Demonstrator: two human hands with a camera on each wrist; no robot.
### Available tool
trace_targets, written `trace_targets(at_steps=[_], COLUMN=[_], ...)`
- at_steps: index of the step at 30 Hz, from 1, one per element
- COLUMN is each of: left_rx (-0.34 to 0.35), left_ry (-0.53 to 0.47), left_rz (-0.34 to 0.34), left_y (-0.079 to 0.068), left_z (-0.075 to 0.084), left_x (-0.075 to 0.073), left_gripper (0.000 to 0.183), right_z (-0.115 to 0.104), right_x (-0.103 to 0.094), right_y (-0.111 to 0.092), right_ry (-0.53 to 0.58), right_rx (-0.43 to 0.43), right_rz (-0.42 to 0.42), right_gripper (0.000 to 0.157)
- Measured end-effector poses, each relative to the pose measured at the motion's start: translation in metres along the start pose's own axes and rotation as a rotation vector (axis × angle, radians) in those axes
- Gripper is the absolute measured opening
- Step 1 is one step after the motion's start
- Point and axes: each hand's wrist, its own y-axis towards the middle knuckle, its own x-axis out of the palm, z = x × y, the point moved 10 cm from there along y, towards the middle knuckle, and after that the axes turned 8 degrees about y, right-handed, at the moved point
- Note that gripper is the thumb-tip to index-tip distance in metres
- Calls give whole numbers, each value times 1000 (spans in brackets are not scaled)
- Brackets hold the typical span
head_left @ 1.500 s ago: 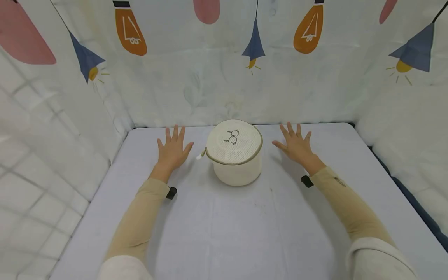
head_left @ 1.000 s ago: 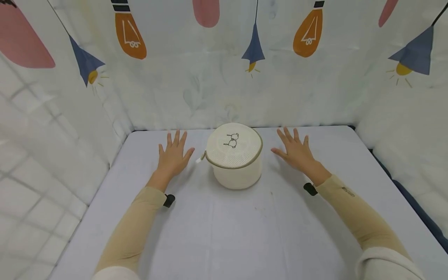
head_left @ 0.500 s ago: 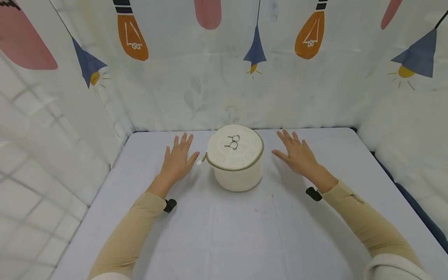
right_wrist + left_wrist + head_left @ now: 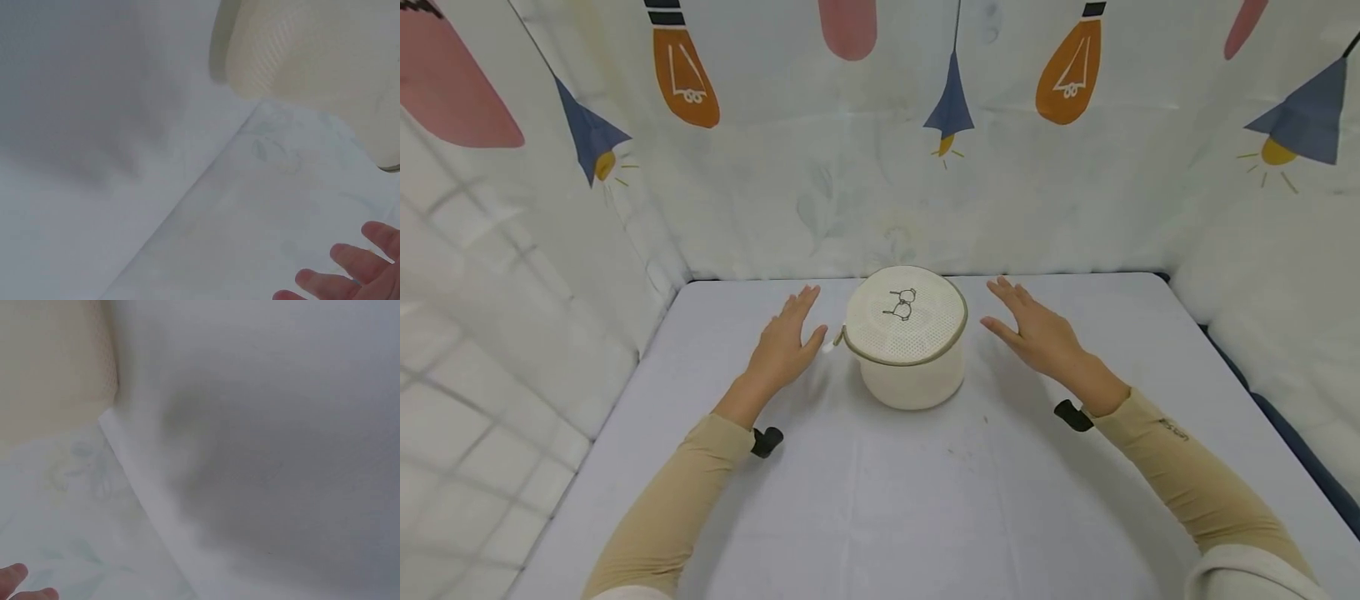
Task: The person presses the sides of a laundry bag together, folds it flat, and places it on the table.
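A round cream mesh laundry bag with an olive zip edge and a small line drawing on its lid stands upright near the table's far edge. Its zip pull points to the left. My left hand hovers just left of the bag, fingers straight and thumb toward the pull. On the other side, my right hand is held with straight fingers and a gap between it and the bag. Both hands hold nothing. The bag's mesh side shows in the left wrist view, and its wall in the right one.
A white cloth covers the table. Behind it hangs a pale curtain printed with lamps and bulbs, close to the table's far edge. White fabric walls rise at both sides. A dark camera sits at the left wrist.
The left hand has shifted right toward the bag and turned, its spread fingers drawing together. The right hand's fingers have also come closer together and its palm has turned toward the bag.
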Motion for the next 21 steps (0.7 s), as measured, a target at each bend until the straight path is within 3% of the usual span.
trace_targets(at_steps=[7, 12, 17, 21], left_rx=[16, 12, -69, -137], left_ry=[-150, -305, -415, -532], left_rz=[22, -6, -36, -51], left_y=[-3, -5, -5, -2], left_z=[5, 8, 7, 10], left_x=[-6, -5, -4, -2], left_gripper=[63, 57, 51, 48], right_z=[-13, -18, -23, -26], right_x=[-13, -16, -15, -17], right_y=[-2, -1, -1, -1], right_ry=[19, 145, 301, 320], right_rx=[-51, -24, -10, -22], right_rz=[60, 39, 25, 47], right_gripper=[64, 60, 56, 52])
